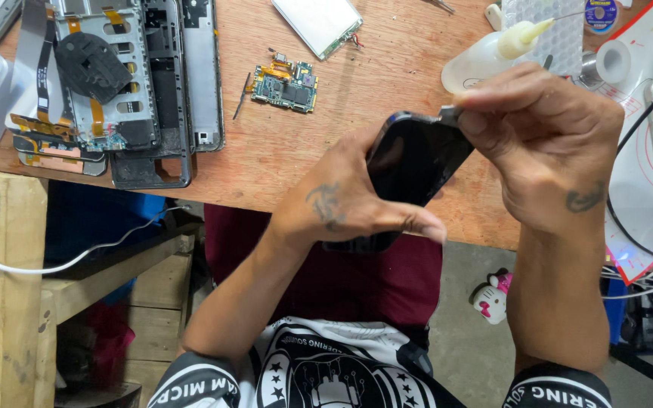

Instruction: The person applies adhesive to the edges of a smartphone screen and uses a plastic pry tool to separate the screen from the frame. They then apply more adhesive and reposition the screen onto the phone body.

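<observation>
Left hand (341, 204) cradles a dark phone (410, 170) from below, thumb along its near edge, grip closed on it. Phone tilts, long axis running up-right, over the bench (357, 98) edge. Right hand (546, 143) pinches a small metal tool (449, 115) at the phone's far corner. Beyond: circuit board (287, 83), glue bottle (493, 54).

2 hands: left hand (341, 200), right hand (546, 143). 1 black phone (413, 162) between them. 1 loose circuit board (287, 81). 1 squeeze bottle (485, 57). 1 stack of phone frames (126, 83). 1 toy cat figure (491, 297).
</observation>
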